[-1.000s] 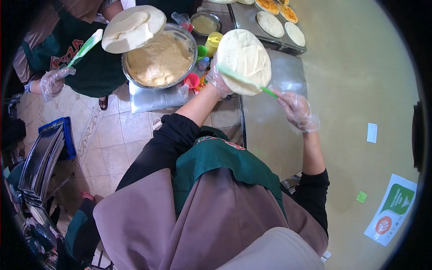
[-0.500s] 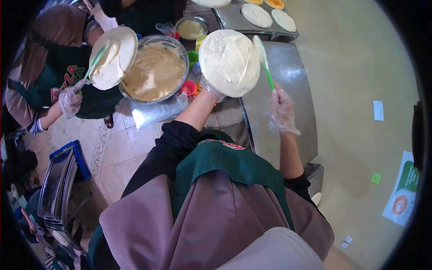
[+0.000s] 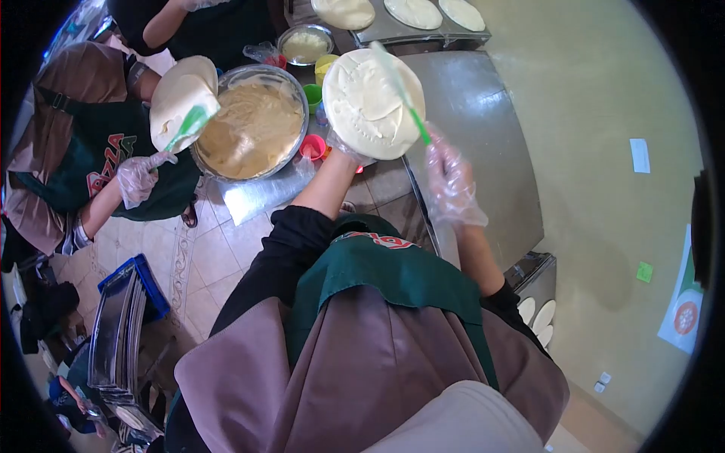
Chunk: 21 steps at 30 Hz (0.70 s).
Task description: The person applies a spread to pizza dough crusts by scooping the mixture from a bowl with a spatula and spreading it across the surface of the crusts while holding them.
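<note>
Left hand [image 3: 347, 148], in a clear plastic glove: positioned under a round pale dough base [image 3: 366, 106], bearing it from below. Most of the fingers are hidden by the base, so whether this grip is closed cannot be told. The base is raised and slightly tilted, its upper face turned to the viewer and coated with an uneven pale spread. It is held over the left edge of the metal table [image 3: 487, 143], near that table's far-left corner.

Right hand [image 3: 451, 180], likewise gloved: grip closed on the green handle of a spatula [image 3: 420, 127]. The pale blade passes in front of the right part of the base and reaches its far rim; contact with the spread cannot be confirmed.

To the left, a large metal bowl [image 3: 305, 124] of beige mixture [image 3: 253, 124] stands on a second metal surface [image 3: 253, 200], close to its near edge. Between bowl and base are a red cup [image 3: 313, 143], a green cup [image 3: 313, 97] and a yellow container [image 3: 324, 68]. A smaller metal bowl [image 3: 330, 45] with pale contents lies beyond the large one.

At the far end of the table, further pale bases [image 3: 413, 13] rest on dark trays.

A co-worker's gloved hand [image 3: 136, 181] holds another green spatula [image 3: 189, 127] against or just before a second base [image 3: 177, 87], beside the large bowl.
</note>
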Tool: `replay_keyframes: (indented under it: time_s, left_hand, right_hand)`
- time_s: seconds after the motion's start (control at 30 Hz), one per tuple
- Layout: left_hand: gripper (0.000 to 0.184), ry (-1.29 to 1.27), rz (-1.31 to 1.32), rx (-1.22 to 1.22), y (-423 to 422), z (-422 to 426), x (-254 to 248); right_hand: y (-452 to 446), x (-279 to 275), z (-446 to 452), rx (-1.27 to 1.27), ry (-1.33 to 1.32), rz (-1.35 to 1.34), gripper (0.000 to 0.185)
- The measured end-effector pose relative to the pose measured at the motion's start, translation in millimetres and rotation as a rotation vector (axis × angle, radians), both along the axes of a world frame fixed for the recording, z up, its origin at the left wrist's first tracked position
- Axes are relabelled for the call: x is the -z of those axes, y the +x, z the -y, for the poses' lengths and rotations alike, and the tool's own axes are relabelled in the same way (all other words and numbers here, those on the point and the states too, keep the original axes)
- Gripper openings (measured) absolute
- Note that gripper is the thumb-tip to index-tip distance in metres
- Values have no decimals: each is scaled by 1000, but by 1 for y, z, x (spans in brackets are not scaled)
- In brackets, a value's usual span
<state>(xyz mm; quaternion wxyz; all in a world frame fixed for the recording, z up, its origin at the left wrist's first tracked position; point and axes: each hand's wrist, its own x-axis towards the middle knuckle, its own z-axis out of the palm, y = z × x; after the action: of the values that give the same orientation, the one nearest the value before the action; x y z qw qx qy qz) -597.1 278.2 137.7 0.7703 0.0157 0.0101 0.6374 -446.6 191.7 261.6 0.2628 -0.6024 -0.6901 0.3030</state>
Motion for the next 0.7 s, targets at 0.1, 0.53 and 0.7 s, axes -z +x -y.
replay_keyframes:
  time_s: [0.1,0.53,0.7]
  left_hand:
    - [48,-3,-42,4,0,1,-3]
    - [48,-81,-51,32,1,15,4]
    - [49,-112,-141,35,6,10,6]
  right_hand:
    - [7,10,-29,8,318,-10,32]
    - [1,3,-10,-203,375,149,33]
    - [6,16,-11,-143,345,290,33]
